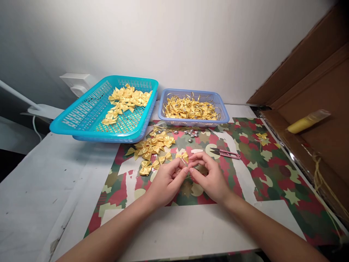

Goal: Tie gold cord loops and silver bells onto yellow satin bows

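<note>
My left hand (171,179) and my right hand (209,177) meet over the patterned sheet, fingertips pinched close together. A yellow ribbon bow (183,156) shows just beyond the left fingers, which appear to grip it. Below the fingertips runs a faint thin strand; what the right fingers pinch is mostly hidden. Left of my hands lies a loose pile of yellow bows (154,146). Several small silver bells (191,134) and a bundle of thin gold cords (177,128) lie behind. Pink-handled thread snips (225,153) rest to the right.
A turquoise basket (81,128) with yellow bows stands at back left, stacked on a blue one. Another blue basket (193,123) holds bows with gold loops. A cardboard wall (313,91) bounds the right, with a yellow tube (308,122) against it. A single bow (261,136) lies nearby.
</note>
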### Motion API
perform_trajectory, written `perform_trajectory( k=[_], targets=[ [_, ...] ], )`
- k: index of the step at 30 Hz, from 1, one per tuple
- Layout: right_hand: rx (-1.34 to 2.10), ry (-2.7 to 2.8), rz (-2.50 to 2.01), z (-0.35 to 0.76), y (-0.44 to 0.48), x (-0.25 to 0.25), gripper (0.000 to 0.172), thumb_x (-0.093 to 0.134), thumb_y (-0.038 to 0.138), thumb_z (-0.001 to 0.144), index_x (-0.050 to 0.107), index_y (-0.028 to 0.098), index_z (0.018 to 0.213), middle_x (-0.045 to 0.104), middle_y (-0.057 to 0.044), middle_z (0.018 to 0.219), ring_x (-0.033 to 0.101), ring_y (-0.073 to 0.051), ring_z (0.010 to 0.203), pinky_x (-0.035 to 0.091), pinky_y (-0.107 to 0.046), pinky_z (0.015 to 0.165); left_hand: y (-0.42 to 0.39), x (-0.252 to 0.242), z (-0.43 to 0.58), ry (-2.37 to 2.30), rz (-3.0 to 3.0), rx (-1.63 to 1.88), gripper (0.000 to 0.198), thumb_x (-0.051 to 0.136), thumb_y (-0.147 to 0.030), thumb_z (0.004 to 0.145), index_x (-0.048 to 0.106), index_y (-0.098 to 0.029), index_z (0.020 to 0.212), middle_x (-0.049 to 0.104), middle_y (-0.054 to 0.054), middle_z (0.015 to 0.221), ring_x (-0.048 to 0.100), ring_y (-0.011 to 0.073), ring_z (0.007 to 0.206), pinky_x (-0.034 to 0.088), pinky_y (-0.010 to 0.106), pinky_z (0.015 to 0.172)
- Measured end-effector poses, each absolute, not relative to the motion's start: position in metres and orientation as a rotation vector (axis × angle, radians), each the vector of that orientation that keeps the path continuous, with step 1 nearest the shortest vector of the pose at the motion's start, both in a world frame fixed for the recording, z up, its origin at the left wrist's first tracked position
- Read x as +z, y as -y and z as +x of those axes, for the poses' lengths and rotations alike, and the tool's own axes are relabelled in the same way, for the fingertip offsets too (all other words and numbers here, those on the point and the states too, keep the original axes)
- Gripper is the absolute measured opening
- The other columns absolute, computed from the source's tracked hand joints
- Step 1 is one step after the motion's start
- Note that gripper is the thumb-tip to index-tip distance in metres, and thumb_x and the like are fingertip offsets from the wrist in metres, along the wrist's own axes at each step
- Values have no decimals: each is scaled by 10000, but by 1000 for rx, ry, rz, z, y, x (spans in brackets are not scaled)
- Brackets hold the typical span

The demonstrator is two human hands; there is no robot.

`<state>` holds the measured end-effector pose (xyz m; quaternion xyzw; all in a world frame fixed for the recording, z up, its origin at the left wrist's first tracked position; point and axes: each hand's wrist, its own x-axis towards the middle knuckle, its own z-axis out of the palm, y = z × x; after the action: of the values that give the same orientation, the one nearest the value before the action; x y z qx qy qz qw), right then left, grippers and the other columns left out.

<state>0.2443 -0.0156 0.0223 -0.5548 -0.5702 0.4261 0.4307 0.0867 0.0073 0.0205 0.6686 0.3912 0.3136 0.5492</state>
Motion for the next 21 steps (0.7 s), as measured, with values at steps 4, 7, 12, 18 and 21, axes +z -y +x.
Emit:
perform_trajectory(
  k=[4,7,12,18,21],
  targets=[
    [1204,1318,-1394,245,12,24,178,577,159,739,522,217,899,626,12,749,607,-182,820,453,-326,777,-7,18,87,-930,1600,733,275,464,-354,927,442,-187,710,318,-86,537,252,71,461,177,200,427],
    [1275,1277,-1379,246,11,24,174,563,141,715,512,221,860,581,50,644,561,-149,699,430,-283,689,-7,18,87,-933,1616,735,267,456,-334,928,439,-187,705,318,-86,543,250,72,465,182,200,428],
    [1399,1187,-1350,250,10,26,188,506,121,705,498,232,857,525,87,568,445,-101,521,373,-238,542,-7,20,87,-944,1650,725,262,449,-312,926,425,-190,696,327,-86,545,251,71,462,183,204,432],
    [1393,1109,-1341,251,9,30,171,488,113,660,484,230,785,470,94,520,440,-98,520,353,-227,528,-8,18,87,-983,1664,712,259,448,-306,924,416,-191,694,318,-88,548,250,71,464,186,204,434],
    [1411,1072,-1339,252,8,31,157,487,126,648,478,226,768,469,92,514,433,-96,511,347,-229,524,-9,18,86,-1001,1668,710,256,454,-301,919,419,-190,691,323,-85,555,260,72,469,196,205,438]
  ],
)
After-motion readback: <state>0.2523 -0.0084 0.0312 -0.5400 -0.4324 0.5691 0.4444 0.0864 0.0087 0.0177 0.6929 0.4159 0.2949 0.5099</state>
